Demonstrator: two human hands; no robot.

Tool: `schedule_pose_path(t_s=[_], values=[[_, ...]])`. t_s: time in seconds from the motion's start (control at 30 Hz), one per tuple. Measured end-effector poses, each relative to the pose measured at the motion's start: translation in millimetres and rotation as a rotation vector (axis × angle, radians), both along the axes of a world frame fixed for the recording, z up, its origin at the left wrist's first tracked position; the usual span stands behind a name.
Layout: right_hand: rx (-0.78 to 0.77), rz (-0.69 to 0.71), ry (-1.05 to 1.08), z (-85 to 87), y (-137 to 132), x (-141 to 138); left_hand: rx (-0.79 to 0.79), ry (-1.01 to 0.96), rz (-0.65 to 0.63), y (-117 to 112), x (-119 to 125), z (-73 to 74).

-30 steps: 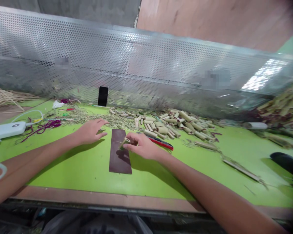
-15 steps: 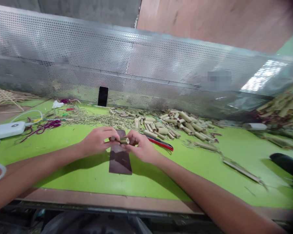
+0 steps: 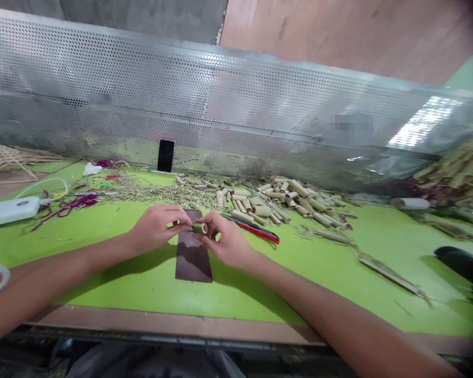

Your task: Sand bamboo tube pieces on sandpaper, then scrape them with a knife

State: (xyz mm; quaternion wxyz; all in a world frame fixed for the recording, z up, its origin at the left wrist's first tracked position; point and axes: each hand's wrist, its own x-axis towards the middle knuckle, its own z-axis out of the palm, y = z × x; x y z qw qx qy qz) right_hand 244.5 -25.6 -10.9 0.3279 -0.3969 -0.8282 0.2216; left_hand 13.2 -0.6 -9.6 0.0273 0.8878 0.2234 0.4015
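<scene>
Between both hands is a short hollow piece of bamboo (image 3: 199,228), its open round end facing right. My left hand (image 3: 157,226) pinches its left part between thumb and fingers. The thumb and fingertips of my right hand (image 3: 226,237) close around its right end. Beneath them a dark brown strip of sandpaper (image 3: 194,261) lies flat on the green tabletop (image 3: 142,283). A red and black cutter knife (image 3: 258,231) rests just beyond my right hand.
Cut bamboo pieces (image 3: 284,199) are heaped behind the knife, with shavings (image 3: 157,193) to their left. A dark phone (image 3: 166,156) leans on the perforated metal panel (image 3: 181,94). A white power strip (image 3: 10,211) and purple string (image 3: 81,202) lie left; split bamboo (image 3: 392,275) lies right.
The fingers of both hands have shifted slightly on the bamboo piece, and more of its right end shows. The sandpaper and knife stay in place.
</scene>
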Motion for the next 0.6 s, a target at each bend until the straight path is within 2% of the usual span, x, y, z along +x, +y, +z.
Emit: schedule_pose_path(t_s=[0.23, 0.6], values=[[0.098, -0.043, -0.091, -4.1, -1.9, 0.4, -0.01, -0.04, -0.025, 2.0, 0.6, -1.0], [0.153, -0.046, -0.093, -6.6, -2.2, 0.1, 0.153, -0.077, -0.038, 0.3, 1.8, -0.2]])
